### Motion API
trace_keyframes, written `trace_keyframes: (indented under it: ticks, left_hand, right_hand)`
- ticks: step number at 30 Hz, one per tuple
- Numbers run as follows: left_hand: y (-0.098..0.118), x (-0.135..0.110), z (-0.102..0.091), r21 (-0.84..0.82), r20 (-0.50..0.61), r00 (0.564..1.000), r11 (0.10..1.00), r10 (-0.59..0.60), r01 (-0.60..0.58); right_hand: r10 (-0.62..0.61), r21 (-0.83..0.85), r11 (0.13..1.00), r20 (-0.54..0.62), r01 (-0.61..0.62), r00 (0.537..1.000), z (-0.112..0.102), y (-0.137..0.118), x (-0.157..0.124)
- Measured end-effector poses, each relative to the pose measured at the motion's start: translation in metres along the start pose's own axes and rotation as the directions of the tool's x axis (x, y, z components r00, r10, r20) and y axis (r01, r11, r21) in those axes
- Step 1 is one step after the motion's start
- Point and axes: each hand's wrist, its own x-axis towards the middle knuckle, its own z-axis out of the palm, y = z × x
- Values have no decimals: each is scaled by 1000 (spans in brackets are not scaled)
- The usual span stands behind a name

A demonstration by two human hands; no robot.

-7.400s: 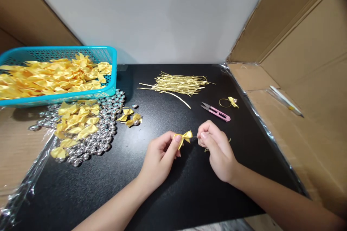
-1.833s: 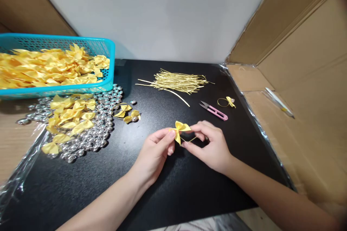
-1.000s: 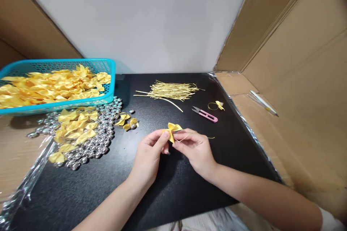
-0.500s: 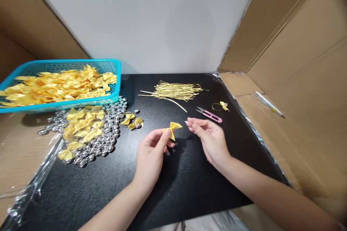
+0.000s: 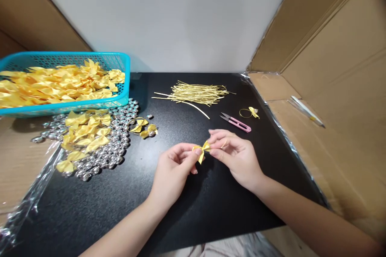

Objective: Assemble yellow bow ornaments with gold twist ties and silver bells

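My left hand (image 5: 173, 168) pinches a small yellow ribbon bow (image 5: 202, 153) between thumb and fingers, over the middle of the black table. My right hand (image 5: 239, 160) is closed at the bow's right side, its fingertips touching or nearly touching the ribbon. A thin gold cord (image 5: 223, 143) shows between the right fingers; its end is hidden by them. Beyond the hands lies a bundle of gold cords (image 5: 199, 93). Pink thread snips (image 5: 239, 123) rest just past my right hand. Farther right is a cord loop with a bow (image 5: 253, 112) on it.
A turquoise basket (image 5: 128, 82) full of yellow bows stands at the back left. Silver beads (image 5: 122, 140) spread in front of it, with a pile of bows (image 5: 87, 132) on top. A few bows (image 5: 148, 131) lie nearer. Cardboard walls (image 5: 337, 48) flank the table.
My left hand has moved right with the bow, and the gap to my right hand has closed. The cord's pale tip, visible before, is now hidden at the bow. The view has shifted slightly.
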Motion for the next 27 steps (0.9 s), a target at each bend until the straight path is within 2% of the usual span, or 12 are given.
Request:
trace_keyframes:
  ticks: [4, 6, 11, 27]
  left_hand:
    - [-2, 1, -4, -8, 25, 1000, 1000, -15, 15]
    - [-3, 2, -5, -12, 30, 999, 1000, -15, 15]
    - [-3, 2, -7, -32, 48, 998, 998, -46, 48]
    - [-3, 4, -7, -64, 63, 997, 996, -52, 56]
  right_hand:
    - [204, 124, 968, 108, -217, 973, 0, 0, 1]
    - [240, 148, 955, 125, -258, 963, 1, 0, 1]
    - [197, 159, 966, 66, -205, 978, 2, 2, -1]
    - [129, 35, 991, 52, -131, 990, 2, -4, -1]
